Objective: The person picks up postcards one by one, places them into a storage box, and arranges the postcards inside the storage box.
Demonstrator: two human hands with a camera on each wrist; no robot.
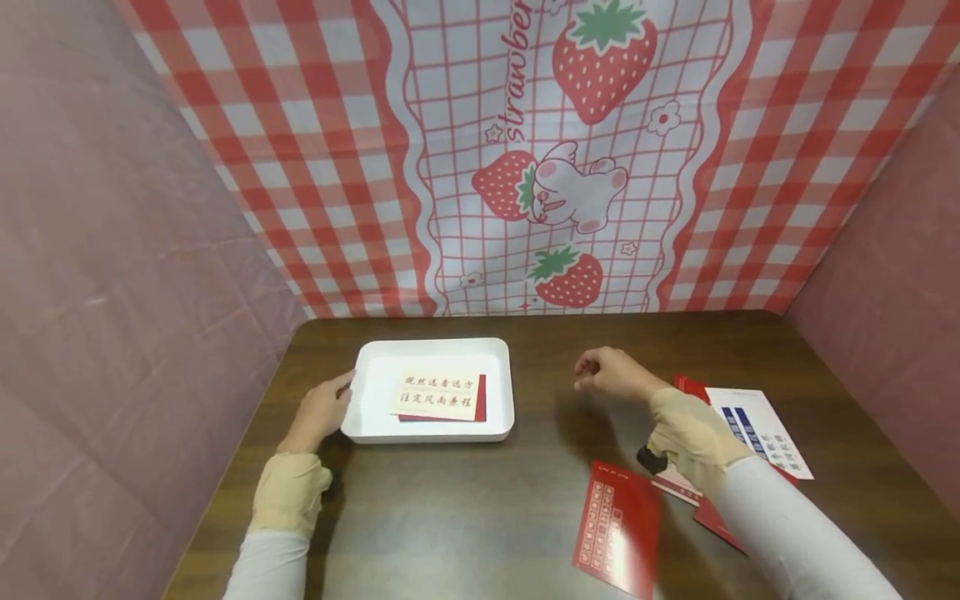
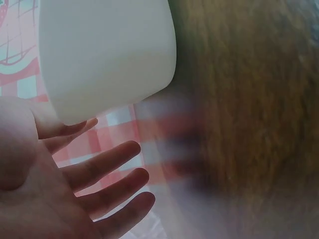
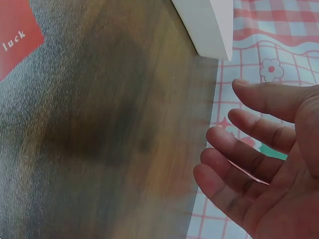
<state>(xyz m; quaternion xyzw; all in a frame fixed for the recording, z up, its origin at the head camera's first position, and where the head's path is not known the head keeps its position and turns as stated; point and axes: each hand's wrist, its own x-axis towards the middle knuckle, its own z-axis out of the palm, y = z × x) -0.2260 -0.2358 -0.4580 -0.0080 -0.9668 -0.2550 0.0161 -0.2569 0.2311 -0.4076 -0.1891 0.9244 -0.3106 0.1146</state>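
A white rectangular tray (image 1: 431, 352) lies on the table's left half. Inside it, a cream card (image 1: 435, 397) with two lines of black characters overlaps a red card (image 1: 481, 400). My left hand (image 1: 324, 410) is at the tray's left side; in the left wrist view its thumb and index finger meet the tray's edge, the other fingers spread and nearly straight. Over the table, right of the tray, my right hand (image 1: 613, 375) hovers with relaxed, slightly bent fingers (image 3: 254, 159) and holds nothing.
A red card (image 1: 618, 533) with printed rows lies at the front right. Beside and under my right forearm are a white card (image 1: 757, 425) with blue blocks and several red cards. A red-checked strawberry cloth (image 1: 540, 167) hangs behind the brown table (image 1: 450, 517); pink curtains flank it.
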